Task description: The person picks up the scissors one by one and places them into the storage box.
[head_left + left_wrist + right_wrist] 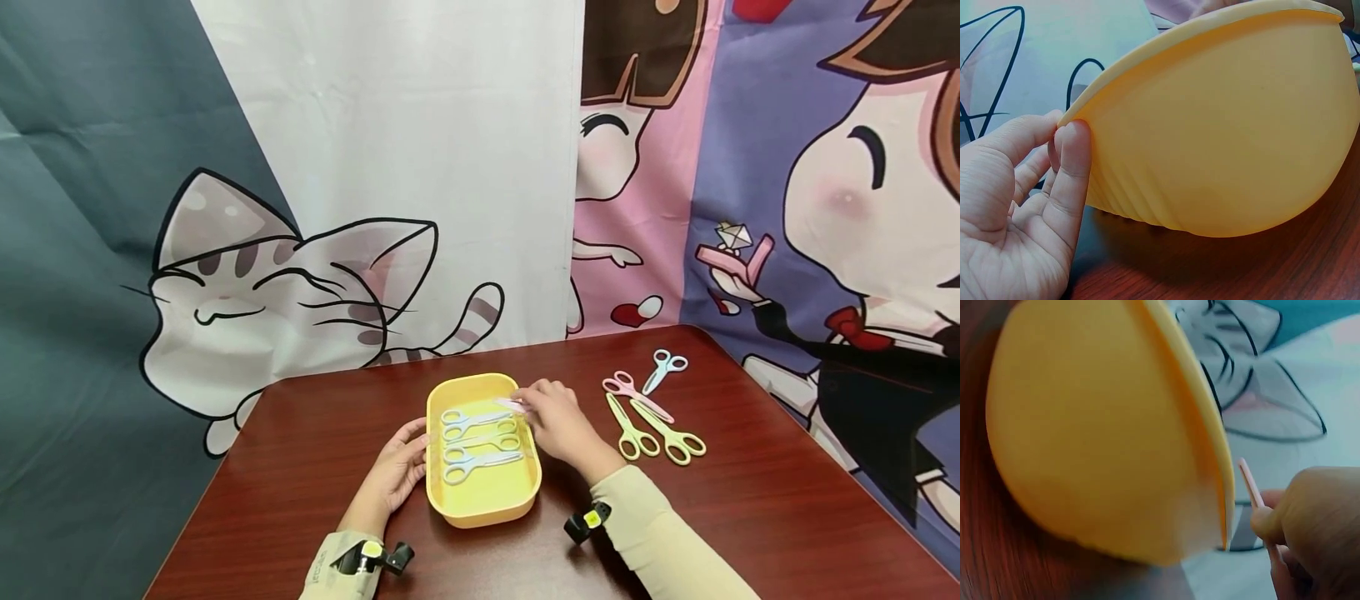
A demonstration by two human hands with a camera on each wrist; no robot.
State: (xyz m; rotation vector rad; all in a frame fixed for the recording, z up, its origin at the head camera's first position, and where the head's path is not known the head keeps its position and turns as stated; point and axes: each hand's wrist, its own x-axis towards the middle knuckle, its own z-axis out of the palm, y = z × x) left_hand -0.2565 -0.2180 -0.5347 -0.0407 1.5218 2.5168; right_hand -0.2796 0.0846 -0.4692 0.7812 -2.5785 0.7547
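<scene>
My left hand (400, 465) is beside the yellow bin (483, 504), its fairly straight fingers touching the bin's left side near the rim. In the left wrist view the fingertips meet the bin's edge at one end. Over the bin's far right part, my right hand (558, 421) pinches pink scissors (513, 405); the right wrist view shows their slim pink blade (1250, 481) pointing up past the thumb. The handles are mostly hidden by the hand. Inside the bin lie blue scissors (457, 473) and green scissors (510, 427), stacked in rows, several in all.
Right of the bin, on the dark red table (330, 417), lie loose pink scissors (618, 383), blue scissors (660, 367) and two pairs of green scissors (636, 442). A cartoon-printed curtain (480, 167) hangs behind the table.
</scene>
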